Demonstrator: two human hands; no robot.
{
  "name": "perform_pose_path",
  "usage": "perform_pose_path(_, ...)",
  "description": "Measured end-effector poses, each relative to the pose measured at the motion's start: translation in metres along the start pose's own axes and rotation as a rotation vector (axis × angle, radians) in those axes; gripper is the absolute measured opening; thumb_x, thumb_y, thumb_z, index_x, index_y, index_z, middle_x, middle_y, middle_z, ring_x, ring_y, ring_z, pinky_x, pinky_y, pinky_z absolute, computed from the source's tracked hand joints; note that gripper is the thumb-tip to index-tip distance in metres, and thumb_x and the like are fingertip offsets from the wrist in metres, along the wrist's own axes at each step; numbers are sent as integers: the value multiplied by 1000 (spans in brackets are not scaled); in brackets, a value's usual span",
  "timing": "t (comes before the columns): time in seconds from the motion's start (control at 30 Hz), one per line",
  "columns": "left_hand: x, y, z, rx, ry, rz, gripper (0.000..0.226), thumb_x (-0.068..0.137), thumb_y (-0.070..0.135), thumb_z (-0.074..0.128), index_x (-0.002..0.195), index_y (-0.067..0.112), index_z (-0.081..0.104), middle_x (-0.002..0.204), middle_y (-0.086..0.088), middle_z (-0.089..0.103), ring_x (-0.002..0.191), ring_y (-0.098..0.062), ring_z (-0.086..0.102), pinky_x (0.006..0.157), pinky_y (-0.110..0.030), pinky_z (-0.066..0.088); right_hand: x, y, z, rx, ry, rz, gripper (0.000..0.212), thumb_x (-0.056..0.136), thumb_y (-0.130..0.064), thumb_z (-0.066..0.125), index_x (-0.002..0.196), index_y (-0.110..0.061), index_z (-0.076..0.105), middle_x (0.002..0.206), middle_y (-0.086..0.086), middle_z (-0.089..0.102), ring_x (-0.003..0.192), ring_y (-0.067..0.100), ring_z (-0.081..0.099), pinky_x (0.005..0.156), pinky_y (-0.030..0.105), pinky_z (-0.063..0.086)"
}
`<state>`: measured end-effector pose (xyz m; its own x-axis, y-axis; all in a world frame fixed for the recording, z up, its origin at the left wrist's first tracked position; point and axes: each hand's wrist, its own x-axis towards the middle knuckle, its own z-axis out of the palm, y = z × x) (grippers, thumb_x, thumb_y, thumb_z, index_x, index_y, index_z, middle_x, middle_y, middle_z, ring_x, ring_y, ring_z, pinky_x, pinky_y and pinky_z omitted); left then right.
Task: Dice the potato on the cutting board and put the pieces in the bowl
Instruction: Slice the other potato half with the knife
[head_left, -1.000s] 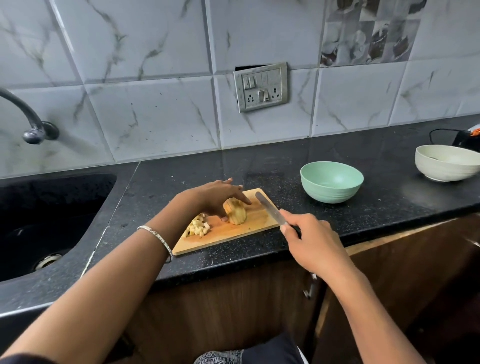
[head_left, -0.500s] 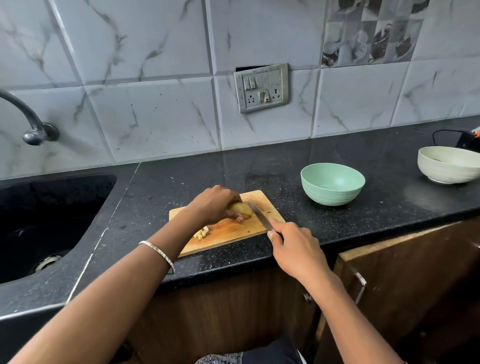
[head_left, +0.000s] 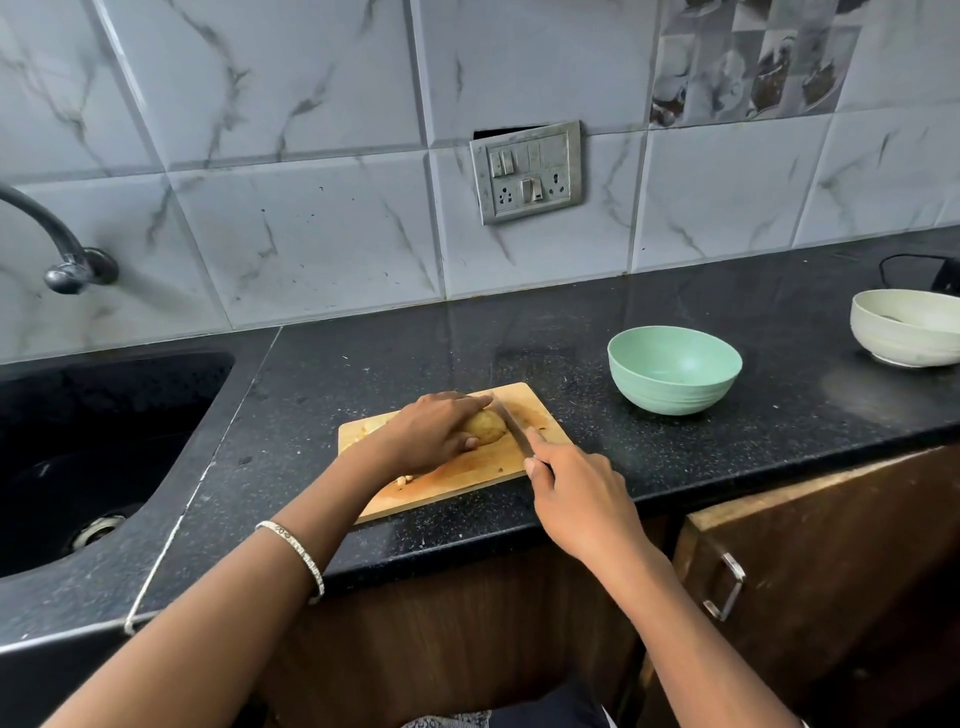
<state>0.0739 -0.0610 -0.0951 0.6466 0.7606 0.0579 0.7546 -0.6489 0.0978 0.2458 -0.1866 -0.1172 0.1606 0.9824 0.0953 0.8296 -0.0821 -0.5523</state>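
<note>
A wooden cutting board (head_left: 535, 410) lies on the black counter near its front edge. On it sits a yellow potato piece (head_left: 488, 427), and my left hand (head_left: 434, 431) grips it from the left with curled fingers. My right hand (head_left: 576, 493) holds a knife (head_left: 511, 423) by the handle, forefinger along its back. The blade rests against the potato's right side. A few diced bits (head_left: 404, 479) show beside my left wrist; the rest of the pile is hidden under my arm. The green bowl (head_left: 674, 370) stands empty to the right of the board.
A black sink (head_left: 93, 447) with a tap (head_left: 62, 260) takes up the left. A cream bowl (head_left: 909, 327) stands at the far right, a black cord behind it. A socket plate is on the tiled wall. Wooden cabinet doors with a metal handle (head_left: 727, 587) lie below the counter.
My left hand turned the potato piece down and closed over it. My right hand brought the knife in from the right until the blade met the potato.
</note>
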Motion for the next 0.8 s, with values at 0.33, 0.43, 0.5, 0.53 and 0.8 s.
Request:
perform_pose_path(0.33,0,0,4,-27,49,-44,57,97,29,57,150,21,37,143,-4,52,129,-25,48,105,-37,38,3,-13,2,4,-36,-13,50,108,-34,36,157,-32,31,138,8,59,125,36,53,96,46,46)
perform_pose_path(0.43,0,1,6,-73,74,-65,54,97,28,58,148,20,42,141,-2,55,128,-24,50,105,-37,40,6,-6,-4,17,-5,-10,50,108,-37,33,158,-33,29,142,6,58,126,35,52,98,46,45)
perform_pose_path(0.5,-1,3,8,-114,97,-88,52,97,27,58,147,19,44,143,-2,53,130,-24,49,108,-37,39,5,-3,-5,11,11,-15,50,109,-39,31,158,-34,28,143,5,57,126,35,53,98,47,45)
perform_pose_path(0.53,-1,5,10,-122,103,-101,53,98,26,56,148,17,42,146,-2,50,133,-24,47,110,-35,36,5,-2,-5,6,9,-10,50,109,-39,30,158,-35,27,143,5,57,126,35,53,98,47,46)
perform_pose_path(0.8,0,19,20,-222,149,-210,54,99,15,50,150,10,34,153,-10,38,138,-26,38,116,-33,28,2,-6,8,25,-58,-1,50,108,-38,34,157,-33,29,141,7,57,126,35,53,98,48,46)
